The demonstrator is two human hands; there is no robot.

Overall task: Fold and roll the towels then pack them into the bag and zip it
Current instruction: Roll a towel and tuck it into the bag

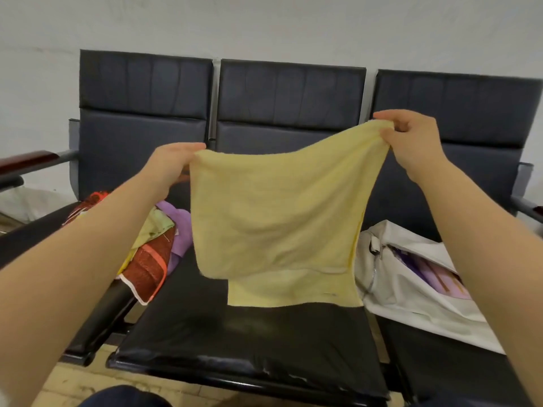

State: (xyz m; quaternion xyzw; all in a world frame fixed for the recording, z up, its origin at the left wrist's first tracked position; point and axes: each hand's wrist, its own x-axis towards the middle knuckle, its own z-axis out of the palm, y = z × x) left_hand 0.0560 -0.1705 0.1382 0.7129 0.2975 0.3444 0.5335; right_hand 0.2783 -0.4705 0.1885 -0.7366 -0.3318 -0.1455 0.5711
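Dark waiting-room seats (291,95) line a pale wall (264,24) as a yellow towel (276,218) hangs over the middle seat (235,342). Its top edge runs crosswise between the hands. The left hand (173,165) and right hand (411,139) each pinch a corner, the right higher. A white bag (390,301) lies unzipped to the right, loose towels (152,254) to the left.

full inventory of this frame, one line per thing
yellow towel: 1, pale yellow, held up over the middle seat, lower end lying on it
white bag: 1, white, right seat, zip open
purple towels: count unclear, purple, inside the white bag
loose towels: at least 2, purple and green, left seat
red mesh bag: 1, red with orange trim, left seat
bench: 1, three dark seats, against the wall
armrest: 1, reddish brown, far left
hands: 2, left hand and right hand each hold a top corner of the yellow towel
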